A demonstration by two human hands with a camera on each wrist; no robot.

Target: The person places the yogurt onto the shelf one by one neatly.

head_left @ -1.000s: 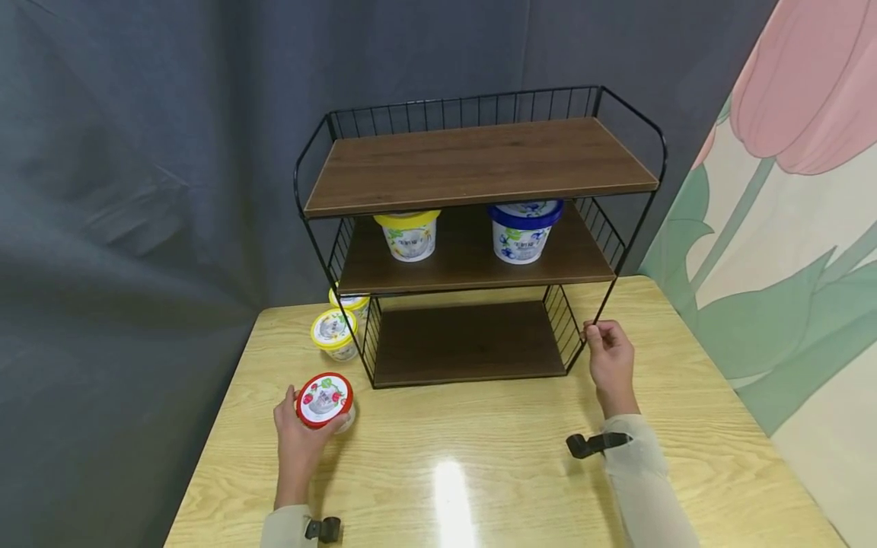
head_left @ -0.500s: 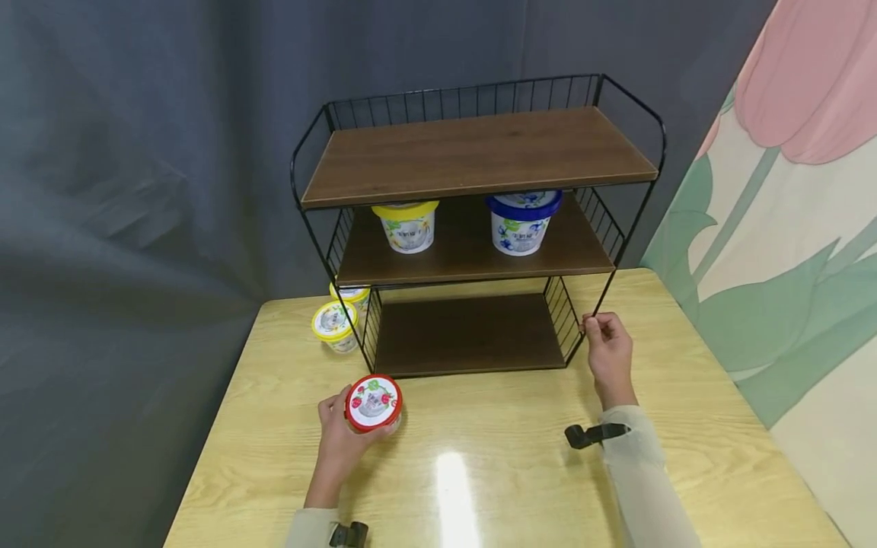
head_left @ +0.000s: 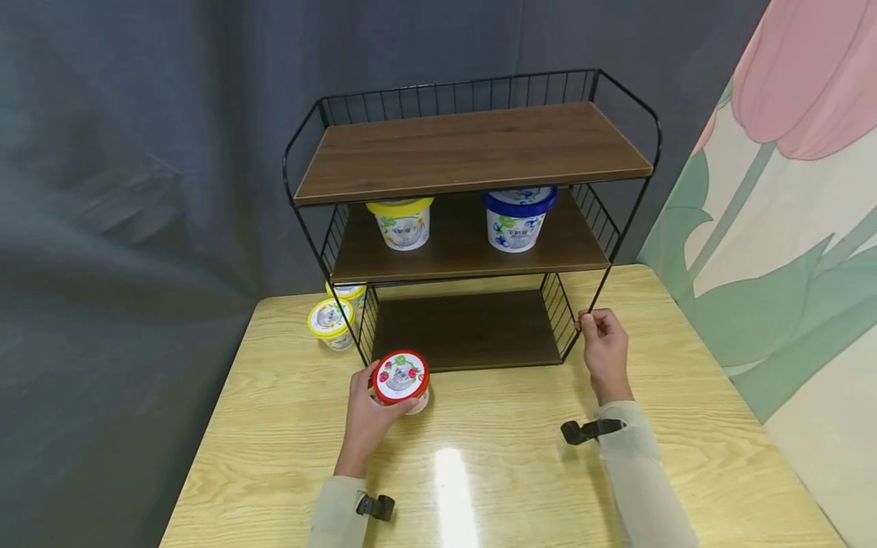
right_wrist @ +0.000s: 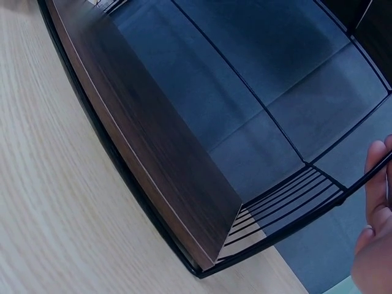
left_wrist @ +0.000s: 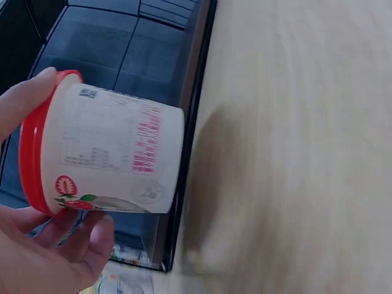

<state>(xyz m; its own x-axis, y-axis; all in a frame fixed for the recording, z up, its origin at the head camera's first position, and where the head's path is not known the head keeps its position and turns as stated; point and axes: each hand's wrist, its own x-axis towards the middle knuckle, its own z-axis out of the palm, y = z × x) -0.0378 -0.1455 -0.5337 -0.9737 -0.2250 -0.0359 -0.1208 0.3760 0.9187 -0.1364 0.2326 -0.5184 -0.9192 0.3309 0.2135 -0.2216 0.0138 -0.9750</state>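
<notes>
My left hand (head_left: 368, 420) grips a white tub with a red lid (head_left: 400, 377) and strawberry pictures, held by the lid. It is in front of the lower left corner of the rack, overlapping the bottom shelf's front edge in the head view. In the left wrist view the tub (left_wrist: 116, 150) shows its printed side, thumb and fingers on opposite sides of the lid. My right hand (head_left: 606, 354) pinches the right front post of a black wire rack (head_left: 473, 152) with brown wooden shelves. The right wrist view shows those fingers (right_wrist: 375, 184) around the thin post.
On the middle shelf (head_left: 445, 262) stand a yellow-lidded tub (head_left: 406, 228) and a blue-lidded tub (head_left: 514, 228). Left of the rack, two more yellow-lidded tubs (head_left: 331, 320) stand on the light wood table (head_left: 274, 426). A dark curtain (head_left: 137, 190) hangs behind.
My left hand has carried the red-lidded tub to the right, from beside the rack to the front of the bottom shelf. My right hand stays on the post. The view has shifted slightly.
</notes>
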